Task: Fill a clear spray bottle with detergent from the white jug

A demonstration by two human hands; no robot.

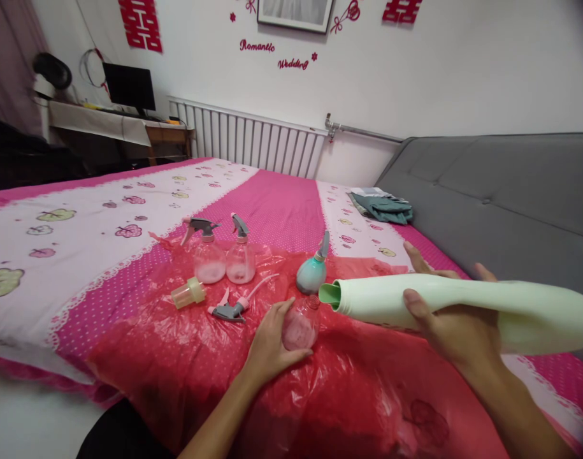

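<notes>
My left hand (272,344) is wrapped round a clear, open-necked spray bottle (301,324) holding pink liquid, which stands on a red plastic sheet (186,357) spread over the bed. My right hand (451,319) grips a large pale green jug (467,305) held sideways, its open mouth pointing left just above and right of that bottle. A detached grey and pink spray head with its tube (231,309) lies on the sheet left of my left hand. A pale green cap (188,294) lies further left.
Two clear spray bottles (209,252) (240,255) with grey heads stand at the back of the sheet, a teal one (312,271) nearer the jug. Folded grey-green clothes (381,207) lie by the grey headboard (501,191). A radiator and desk stand at the far wall.
</notes>
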